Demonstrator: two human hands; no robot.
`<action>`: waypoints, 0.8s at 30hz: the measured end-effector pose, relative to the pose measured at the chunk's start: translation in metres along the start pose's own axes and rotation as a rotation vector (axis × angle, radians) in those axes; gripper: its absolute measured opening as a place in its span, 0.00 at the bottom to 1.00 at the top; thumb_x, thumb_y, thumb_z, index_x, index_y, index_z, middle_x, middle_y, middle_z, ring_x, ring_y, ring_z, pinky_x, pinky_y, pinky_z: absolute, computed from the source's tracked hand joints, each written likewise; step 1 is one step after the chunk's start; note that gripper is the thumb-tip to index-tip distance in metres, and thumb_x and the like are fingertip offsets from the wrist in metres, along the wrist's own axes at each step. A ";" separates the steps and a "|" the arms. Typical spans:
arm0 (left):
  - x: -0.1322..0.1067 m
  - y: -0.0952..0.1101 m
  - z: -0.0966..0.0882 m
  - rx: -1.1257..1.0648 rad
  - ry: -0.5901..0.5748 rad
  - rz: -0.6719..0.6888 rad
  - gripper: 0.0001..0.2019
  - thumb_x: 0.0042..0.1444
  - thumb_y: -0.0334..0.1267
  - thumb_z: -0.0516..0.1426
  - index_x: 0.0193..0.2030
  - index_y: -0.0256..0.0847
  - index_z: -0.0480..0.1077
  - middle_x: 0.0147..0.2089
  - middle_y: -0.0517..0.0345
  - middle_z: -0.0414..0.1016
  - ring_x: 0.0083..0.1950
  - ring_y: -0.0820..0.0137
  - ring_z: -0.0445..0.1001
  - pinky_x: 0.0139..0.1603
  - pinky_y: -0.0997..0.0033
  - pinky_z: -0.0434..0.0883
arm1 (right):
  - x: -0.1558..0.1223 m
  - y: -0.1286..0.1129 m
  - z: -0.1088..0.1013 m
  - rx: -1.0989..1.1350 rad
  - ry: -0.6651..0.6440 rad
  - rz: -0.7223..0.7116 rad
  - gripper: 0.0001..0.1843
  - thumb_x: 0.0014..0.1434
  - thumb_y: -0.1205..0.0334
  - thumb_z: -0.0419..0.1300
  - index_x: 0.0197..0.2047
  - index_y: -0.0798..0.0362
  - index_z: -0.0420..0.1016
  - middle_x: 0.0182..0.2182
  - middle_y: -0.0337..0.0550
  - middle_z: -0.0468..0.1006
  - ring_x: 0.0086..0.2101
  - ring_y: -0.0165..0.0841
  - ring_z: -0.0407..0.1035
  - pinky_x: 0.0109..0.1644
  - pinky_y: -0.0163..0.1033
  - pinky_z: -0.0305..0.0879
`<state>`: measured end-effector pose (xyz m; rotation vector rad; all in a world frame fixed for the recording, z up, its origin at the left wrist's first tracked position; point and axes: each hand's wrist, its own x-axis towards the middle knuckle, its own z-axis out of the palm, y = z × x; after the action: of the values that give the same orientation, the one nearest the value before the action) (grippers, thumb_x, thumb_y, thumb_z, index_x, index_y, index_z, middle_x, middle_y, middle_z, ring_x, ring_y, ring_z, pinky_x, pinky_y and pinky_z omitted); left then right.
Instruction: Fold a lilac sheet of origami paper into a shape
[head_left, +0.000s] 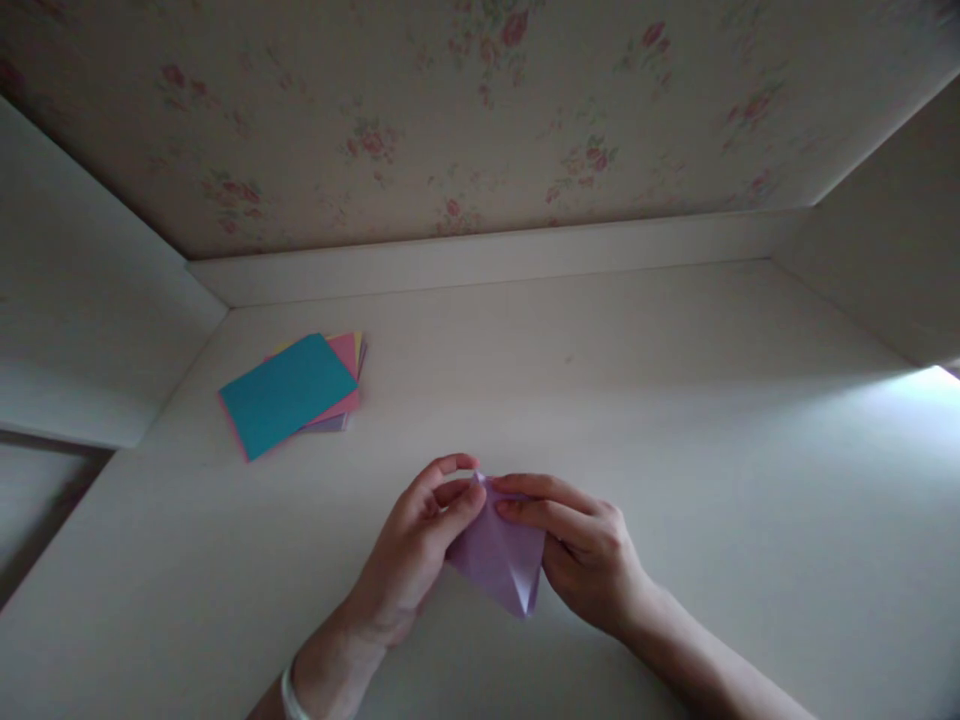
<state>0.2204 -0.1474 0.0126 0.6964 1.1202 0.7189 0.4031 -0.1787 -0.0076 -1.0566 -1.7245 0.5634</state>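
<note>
A folded piece of lilac paper [499, 555] lies low over the white desk [675, 420], near its front middle, with one point turned toward me. My left hand [416, 545] pinches its upper left corner with curled fingers. My right hand [581, 545] presses the top edge from the right, its fingers held together on the paper. The fingertips of the two hands nearly meet at the paper's top.
A fanned stack of coloured paper sheets [289, 392], teal on top with pink, yellow and lilac below, lies at the desk's left rear. A white ledge [495, 255] and flowered wallpaper back the desk. White side panels close it in left and right.
</note>
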 end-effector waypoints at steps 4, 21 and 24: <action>0.006 -0.007 0.001 0.033 0.035 0.006 0.21 0.49 0.49 0.69 0.46 0.39 0.77 0.37 0.56 0.77 0.34 0.73 0.71 0.32 0.78 0.64 | 0.000 0.001 0.001 0.047 -0.053 0.030 0.25 0.54 0.82 0.51 0.44 0.50 0.81 0.45 0.46 0.83 0.43 0.32 0.79 0.44 0.34 0.78; 0.009 -0.003 -0.001 -0.152 -0.117 -0.196 0.11 0.53 0.42 0.67 0.38 0.37 0.78 0.35 0.57 0.75 0.30 0.75 0.68 0.28 0.79 0.66 | 0.005 -0.001 -0.003 0.326 -0.159 0.582 0.11 0.66 0.60 0.58 0.47 0.49 0.80 0.37 0.42 0.84 0.35 0.33 0.76 0.36 0.34 0.71; 0.009 -0.003 -0.002 -0.172 -0.135 -0.217 0.12 0.52 0.42 0.68 0.38 0.36 0.78 0.33 0.58 0.74 0.29 0.76 0.68 0.27 0.80 0.65 | 0.002 0.000 -0.002 0.337 -0.141 0.618 0.12 0.65 0.60 0.58 0.49 0.48 0.79 0.38 0.42 0.83 0.36 0.33 0.76 0.36 0.34 0.70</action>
<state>0.2214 -0.1417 0.0047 0.4626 0.9796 0.5664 0.4043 -0.1771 -0.0056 -1.3187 -1.3318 1.2949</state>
